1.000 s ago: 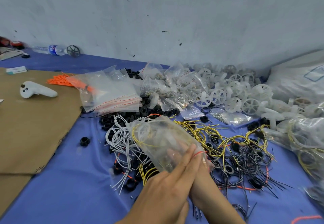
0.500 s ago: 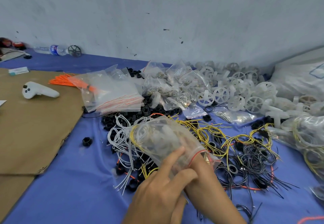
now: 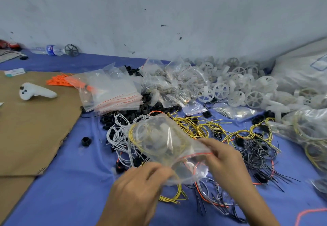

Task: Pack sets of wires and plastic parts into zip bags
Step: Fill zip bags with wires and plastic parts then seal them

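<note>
In the head view, both hands hold one clear zip bag (image 3: 162,140) above a blue cloth (image 3: 70,181). The left hand (image 3: 139,188) curls its fingers round the crumpled film at the bag's near edge. The right hand (image 3: 223,160) pinches the mouth at the thin red zip strip. The bag is soft, glossy and wrinkled, bulging with a loop of yellow wire and pale plastic parts that are too blurred to tell apart. Under and behind it lie loose heaps: thin white wires (image 3: 118,133) in tangled coils to the left, yellow wires (image 3: 194,128) in springy loops behind, and fine black wires (image 3: 256,151) to the right. Small black rings (image 3: 86,141) are scattered on the cloth. Further back, translucent white spoked wheels (image 3: 221,89) are piled against the grey wall. A flat stack of empty bags (image 3: 109,91) with red strips lies left of them, partly over a bundle of straight orange wires (image 3: 60,81). Brown matte cardboard (image 3: 35,128) covers the left side and carries a smooth white controller (image 3: 35,93). A plastic bottle (image 3: 51,50) lies on its side by the wall.
</note>
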Motion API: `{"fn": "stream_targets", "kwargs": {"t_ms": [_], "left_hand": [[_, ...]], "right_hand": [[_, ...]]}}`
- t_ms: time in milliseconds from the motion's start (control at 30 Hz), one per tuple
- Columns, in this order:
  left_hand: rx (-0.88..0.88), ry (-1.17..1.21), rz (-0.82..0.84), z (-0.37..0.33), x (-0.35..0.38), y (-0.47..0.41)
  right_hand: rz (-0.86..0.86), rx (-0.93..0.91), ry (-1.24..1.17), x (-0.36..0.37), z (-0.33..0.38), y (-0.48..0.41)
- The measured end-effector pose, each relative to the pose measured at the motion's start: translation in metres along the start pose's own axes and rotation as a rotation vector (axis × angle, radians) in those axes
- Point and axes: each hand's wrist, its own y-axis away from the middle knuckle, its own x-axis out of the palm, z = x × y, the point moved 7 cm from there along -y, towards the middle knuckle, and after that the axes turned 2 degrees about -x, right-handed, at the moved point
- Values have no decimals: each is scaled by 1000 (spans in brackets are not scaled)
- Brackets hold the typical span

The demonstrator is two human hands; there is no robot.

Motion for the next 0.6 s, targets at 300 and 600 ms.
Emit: {"fn": "stream_targets", "kwargs": {"t_ms": [300,600], "left_hand": [[-380,431,-307,78,-76,-103],[-511,788,-237,81,-70,-113]], "right_hand": [[-75,-89,-655,-59,91,-81],[-137,-149,-691,-91,99,-69]]}}
